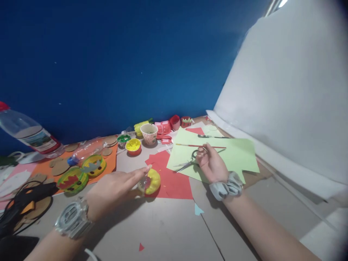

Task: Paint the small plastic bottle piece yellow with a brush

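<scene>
My left hand (119, 186) is closed around a clear plastic bottle base painted yellow (153, 182), tilted just above the red paper. Part of its clear side is hidden by my fingers. On the right, my right hand (211, 162) has curled fingers over the light green paper (244, 152). A thin red-handled paintbrush (187, 145) runs across at its fingertips, bristles to the left. Beneath that hand lie scissors (185, 166), with their handles partly covered.
Cups of yellow paint (133, 145) and green paint (124, 139) stand behind, beside a patterned paper cup (149, 135). Red paper (176, 186) lies centrally. At left are painted bottle pieces (73, 180), a tilted large bottle (32, 134) and black cables (24, 203). A blue wall (136, 65) rises behind.
</scene>
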{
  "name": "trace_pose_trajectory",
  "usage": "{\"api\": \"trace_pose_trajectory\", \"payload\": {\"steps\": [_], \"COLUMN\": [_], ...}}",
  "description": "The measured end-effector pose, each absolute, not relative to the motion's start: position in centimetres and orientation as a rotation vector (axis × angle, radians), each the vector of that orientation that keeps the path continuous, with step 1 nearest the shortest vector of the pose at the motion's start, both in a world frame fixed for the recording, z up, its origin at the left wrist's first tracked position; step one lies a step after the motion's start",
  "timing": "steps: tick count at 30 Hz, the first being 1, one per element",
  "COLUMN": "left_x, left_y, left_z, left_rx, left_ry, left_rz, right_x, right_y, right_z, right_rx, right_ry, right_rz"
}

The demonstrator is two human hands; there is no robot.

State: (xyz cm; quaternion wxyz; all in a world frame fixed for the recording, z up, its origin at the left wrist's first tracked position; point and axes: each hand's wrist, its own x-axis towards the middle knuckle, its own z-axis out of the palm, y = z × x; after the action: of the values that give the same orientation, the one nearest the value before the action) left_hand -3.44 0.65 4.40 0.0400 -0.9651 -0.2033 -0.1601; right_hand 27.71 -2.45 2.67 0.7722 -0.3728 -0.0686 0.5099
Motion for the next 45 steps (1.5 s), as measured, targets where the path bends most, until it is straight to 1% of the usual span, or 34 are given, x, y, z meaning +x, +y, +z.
{"api": "trace_pose_trajectory", "payload": {"steps": [2, 7, 17, 24, 34, 45], "left_x": [-3.5, -3.8, -4.2, -4.5, -6.0, -4.8], "left_y": [0.7, 0.8, 1.0, 1.3, 2.5, 1.4], "left_z": [5.0, 5.6, 5.4, 5.5, 5.3, 6.4], "left_rx": [-2.960, -2.977, -2.930, -2.881, -2.910, -3.056], "left_ry": [-0.602, -0.718, -0.755, -0.780, -0.960, -1.026], "left_rz": [-0.510, -0.466, -0.322, -0.299, -0.148, -0.168], "right_x": [27.6, 27.4, 27.0, 26.9, 26.8, 26.7], "right_y": [-2.5, -2.7, -2.6, -2.8, -2.8, -3.0], "right_z": [2.7, 2.6, 2.3, 2.6, 2.6, 2.4], "right_rx": [-0.807, -0.818, -0.855, -0.874, -0.887, -0.913], "right_ry": [-0.152, -0.160, -0.204, -0.219, -0.225, -0.252], "right_rz": [1.122, 1.165, 1.230, 1.255, 1.276, 1.291]}}
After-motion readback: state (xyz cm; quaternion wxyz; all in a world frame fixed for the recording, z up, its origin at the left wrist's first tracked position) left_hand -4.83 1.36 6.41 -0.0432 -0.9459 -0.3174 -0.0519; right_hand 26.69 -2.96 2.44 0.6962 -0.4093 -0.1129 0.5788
